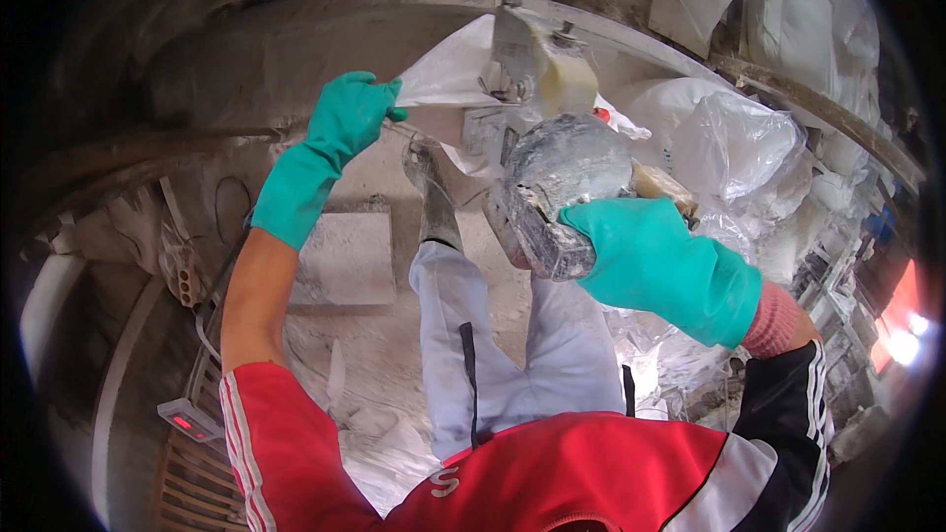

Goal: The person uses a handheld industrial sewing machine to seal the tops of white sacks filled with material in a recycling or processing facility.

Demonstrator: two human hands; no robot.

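Note:
My left hand (pixel 351 116), in a green rubber glove, pinches one corner of a white bag's edge (pixel 449 67). The edge stretches from there to a dusty hand-held bag sewing machine (pixel 567 160) in the middle. A yellowish thread spool (pixel 567 79) sits at its far end, by a metal bracket. My right hand (pixel 655 261), gloved likewise, is wrapped around the near right part of the machine; its fingertips are partly hidden. Part of the bag is hidden behind the machine.
Clear plastic bags (pixel 734 143) lie to the right. A pale square slab (pixel 343 258) lies on the dusty floor at left. A small box with a red display (pixel 190 421) stands lower left, beside a slatted crate (pixel 202 481). A curved ledge (pixel 631 34) runs across the back.

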